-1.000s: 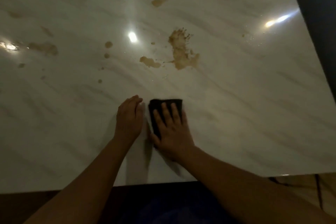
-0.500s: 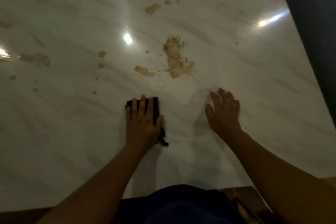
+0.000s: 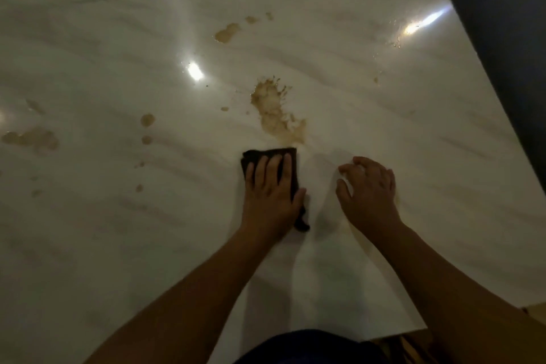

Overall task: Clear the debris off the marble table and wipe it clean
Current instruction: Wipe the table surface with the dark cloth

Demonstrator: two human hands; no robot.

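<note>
The white marble table (image 3: 399, 133) fills the head view and is glossy under lamp glare. A large brown splash (image 3: 274, 115) lies at its middle. Just in front of it is a folded dark cloth (image 3: 266, 153). My left hand (image 3: 271, 195) presses flat on the cloth with straight fingers, thumb along its right edge. The cloth's far edge nearly touches the splash. My right hand (image 3: 369, 189) rests on bare marble to the right of the cloth, fingers loosely curled, holding nothing.
More brown blotches lie farther back (image 3: 227, 32), at the far left (image 3: 32, 139), and as small drops (image 3: 147, 119) left of the cloth. The table's right edge meets a dark area (image 3: 508, 38). My blue clothing (image 3: 310, 346) is at the near edge.
The cloth went from under my right hand to under my left. My left hand has pushed it forward up to the large splash, over the spot of a smaller blotch. My right hand moved aside.
</note>
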